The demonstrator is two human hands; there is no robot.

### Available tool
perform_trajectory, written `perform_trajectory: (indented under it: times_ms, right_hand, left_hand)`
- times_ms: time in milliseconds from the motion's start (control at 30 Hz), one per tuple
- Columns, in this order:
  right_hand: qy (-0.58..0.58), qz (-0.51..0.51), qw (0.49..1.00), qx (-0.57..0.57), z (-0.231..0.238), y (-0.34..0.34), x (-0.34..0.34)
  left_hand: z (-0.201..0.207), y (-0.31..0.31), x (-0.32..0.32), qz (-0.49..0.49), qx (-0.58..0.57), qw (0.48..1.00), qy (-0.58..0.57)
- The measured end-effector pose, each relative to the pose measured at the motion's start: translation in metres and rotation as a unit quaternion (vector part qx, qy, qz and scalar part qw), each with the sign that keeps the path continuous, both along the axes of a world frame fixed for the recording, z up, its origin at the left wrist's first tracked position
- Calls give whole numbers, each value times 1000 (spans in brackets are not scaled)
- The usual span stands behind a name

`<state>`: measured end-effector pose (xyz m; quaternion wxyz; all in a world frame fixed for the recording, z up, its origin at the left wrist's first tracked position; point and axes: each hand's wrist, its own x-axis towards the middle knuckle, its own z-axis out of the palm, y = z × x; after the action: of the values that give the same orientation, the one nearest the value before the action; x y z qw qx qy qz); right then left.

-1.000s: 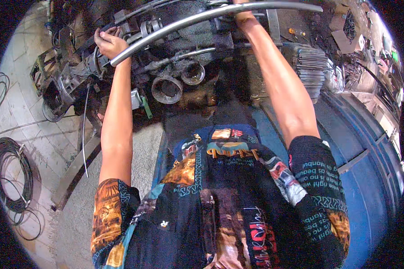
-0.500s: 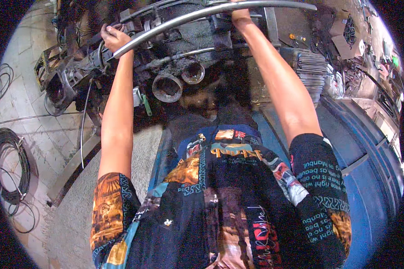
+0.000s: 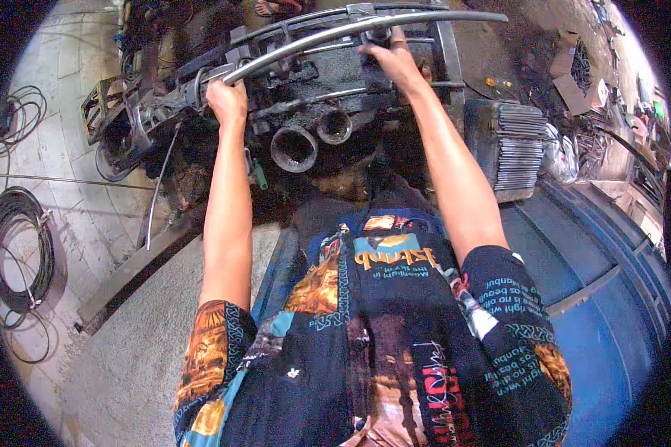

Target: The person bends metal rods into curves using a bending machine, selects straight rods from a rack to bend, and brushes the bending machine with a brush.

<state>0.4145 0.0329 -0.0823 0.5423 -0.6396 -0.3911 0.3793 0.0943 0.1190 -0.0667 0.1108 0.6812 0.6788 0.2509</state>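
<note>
A long, slightly curved metal rod [image 3: 313, 41] lies across the top of a dark, greasy machine with rails [image 3: 328, 95]. My left hand [image 3: 227, 100] is closed at the rod's left end, beside a clamp-like part [image 3: 215, 73]. Farther right, my right hand [image 3: 397, 65] grips a dark block [image 3: 379, 36] just under the rod, thumb on its near side; some of its fingers are hidden behind it. Two round, cup-like openings, a larger one [image 3: 294, 149] and a smaller one [image 3: 335, 127], face me below the rails.
A ribbed motor housing [image 3: 518, 141] stands right of the machine, above a blue metal panel [image 3: 596, 298]. Coiled black cable [image 3: 22, 253] lies on the left floor. A cardboard box [image 3: 574, 78] sits far right. Another person's foot [image 3: 277, 7] shows at the top edge.
My left hand has come nearer and right, closing at the rod's end from spread fingers behind it. My right hand has come lower in view, now showing at the block. The view has shifted.
</note>
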Motion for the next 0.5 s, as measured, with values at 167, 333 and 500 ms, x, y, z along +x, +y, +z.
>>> perform_trajectory:
  times_ms: [167, 333, 500]
  right_hand:
    - [-114, 18, 992, -49, -19, 9, 10]
    - [-161, -20, 984, -80, 1, 5, -6]
    - [-139, -91, 982, -95, 15, -86, -22]
  left_hand:
    - [-8, 5, 7, -22, 40, 999, 11]
    - [-14, 8, -4, 1, 19, 1000, -11]
    - [24, -41, -13, -36, -72, 995, 60]
